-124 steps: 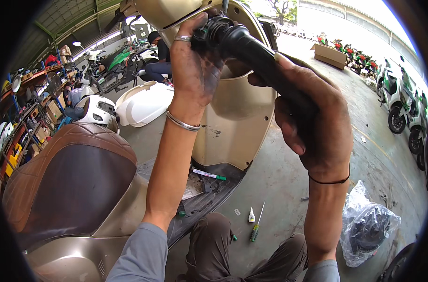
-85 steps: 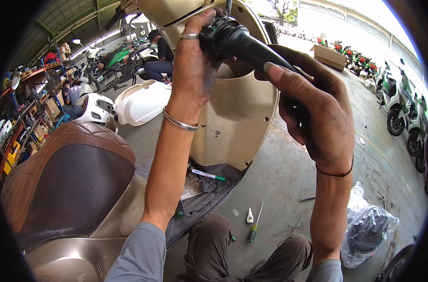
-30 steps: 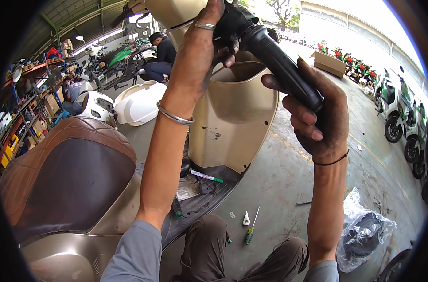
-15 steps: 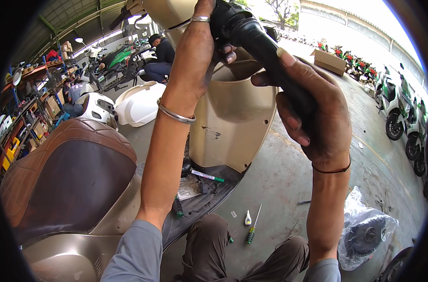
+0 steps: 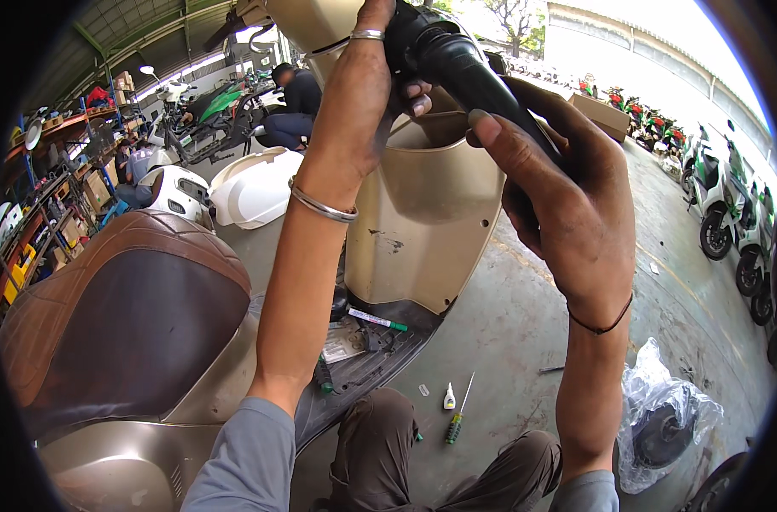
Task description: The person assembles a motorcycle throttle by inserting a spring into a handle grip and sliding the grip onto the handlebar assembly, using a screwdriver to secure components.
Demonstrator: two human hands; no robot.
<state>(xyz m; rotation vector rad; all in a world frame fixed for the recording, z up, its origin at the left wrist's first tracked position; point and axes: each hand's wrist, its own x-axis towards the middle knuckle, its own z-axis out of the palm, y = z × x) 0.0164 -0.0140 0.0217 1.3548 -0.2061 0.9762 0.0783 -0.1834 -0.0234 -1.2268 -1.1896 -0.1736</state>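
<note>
A black tube-shaped handlebar grip (image 5: 482, 81) slants down to the right from a black housing (image 5: 414, 38) near the top. My left hand (image 5: 376, 81) is closed round the housing, its fingertips curling out below. My right hand (image 5: 568, 179) wraps the lower end of the grip, thumb lying along its near side, the far fingers behind it. Behind them is the scooter's beige front panel (image 5: 427, 213), scuffed on its face.
The brown scooter seat (image 5: 141, 299) is at left. A green-capped marker (image 5: 378, 320) lies on the footboard (image 5: 388, 363). On the floor are a screwdriver (image 5: 459, 410), a small white bottle (image 5: 449, 396) and a plastic-wrapped part (image 5: 661, 427). A person (image 5: 295, 107) crouches farther back.
My right hand has turned on the grip and shifted slightly up and left; its thumb now reaches farther along the near side. My left hand stays nearly in place on the housing.
</note>
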